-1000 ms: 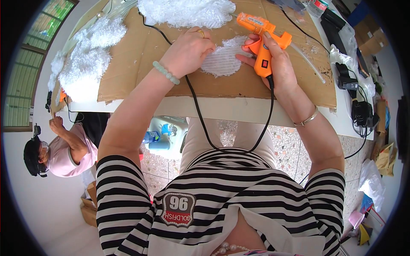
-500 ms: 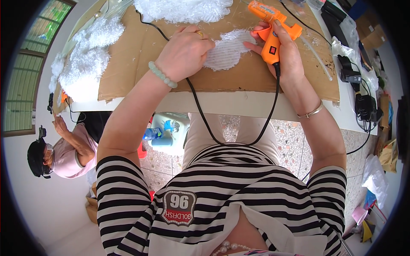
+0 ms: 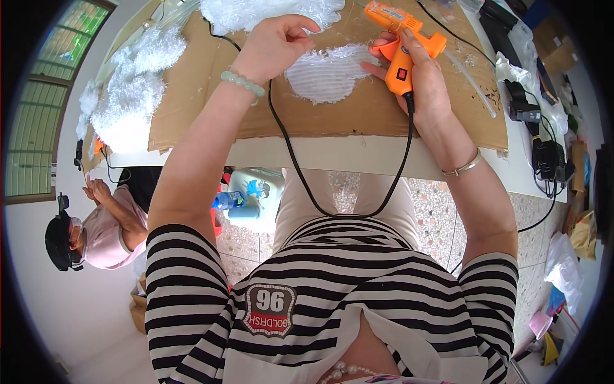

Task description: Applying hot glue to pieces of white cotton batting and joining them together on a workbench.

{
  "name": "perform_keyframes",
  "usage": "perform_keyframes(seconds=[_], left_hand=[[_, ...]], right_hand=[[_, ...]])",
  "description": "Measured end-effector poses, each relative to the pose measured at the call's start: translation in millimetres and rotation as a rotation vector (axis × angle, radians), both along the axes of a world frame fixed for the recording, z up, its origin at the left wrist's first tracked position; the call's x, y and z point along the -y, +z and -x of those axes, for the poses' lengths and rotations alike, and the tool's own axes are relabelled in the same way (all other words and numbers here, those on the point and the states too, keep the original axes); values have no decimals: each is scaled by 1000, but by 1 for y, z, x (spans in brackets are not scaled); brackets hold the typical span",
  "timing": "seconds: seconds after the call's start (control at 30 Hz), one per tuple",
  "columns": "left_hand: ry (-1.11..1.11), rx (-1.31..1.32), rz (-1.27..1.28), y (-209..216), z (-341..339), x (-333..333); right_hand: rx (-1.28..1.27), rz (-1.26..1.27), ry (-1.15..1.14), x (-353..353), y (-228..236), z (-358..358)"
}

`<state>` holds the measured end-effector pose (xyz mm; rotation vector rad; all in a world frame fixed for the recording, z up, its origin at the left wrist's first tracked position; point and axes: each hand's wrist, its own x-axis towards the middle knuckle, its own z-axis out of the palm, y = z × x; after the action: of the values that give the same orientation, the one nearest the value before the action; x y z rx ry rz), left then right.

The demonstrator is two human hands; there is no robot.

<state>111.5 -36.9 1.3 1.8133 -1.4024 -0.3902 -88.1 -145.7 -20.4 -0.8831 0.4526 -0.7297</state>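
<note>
An orange hot glue gun rests in my right hand, fingers wrapped round its handle, its nozzle tilted toward the far left. A clear glue stick sticks out of its back. My left hand hovers at the far left of a white ribbed piece with a fringed edge; its fingers are curled in, and whatever they may hold is too small to make out. That piece lies flat on a brown cardboard sheet, beside the gun. The gun's black cord loops down over my lap and back up past my left wrist.
Fluffy white shredded material lies at the far edge, with another heap at the left. Black adapters and cables crowd the table's right side. At the left, another person works with raised hands. A bottle stands below the table.
My left hand has lifted off the white piece and moved up and away. The piece shows more fully and sits slightly further left. The glue gun has shifted slightly left.
</note>
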Motion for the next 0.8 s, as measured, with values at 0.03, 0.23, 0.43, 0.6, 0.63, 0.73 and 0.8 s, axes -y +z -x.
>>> perform_keyframes(seconds=[0.03,0.23,0.43,0.6,0.63,0.73,0.8], left_hand=[[0,0,1,0,1,1],[-59,81,-158,-11,-5,11],[-102,199,-233,-8,4,28],[-247,265,-207,-6,7,24],[-248,265,-206,-10,7,22],[-266,620,61,-20,11,13],[-210,775,119,-20,18,10]], right_hand=[[-7,2,-3,0,0,0],[-11,7,-5,-3,2,-1],[-18,13,-6,-1,1,-1],[0,15,7,3,-3,0],[5,21,11,2,-3,0],[2,22,16,2,-1,-1],[-7,20,12,2,-1,0]])
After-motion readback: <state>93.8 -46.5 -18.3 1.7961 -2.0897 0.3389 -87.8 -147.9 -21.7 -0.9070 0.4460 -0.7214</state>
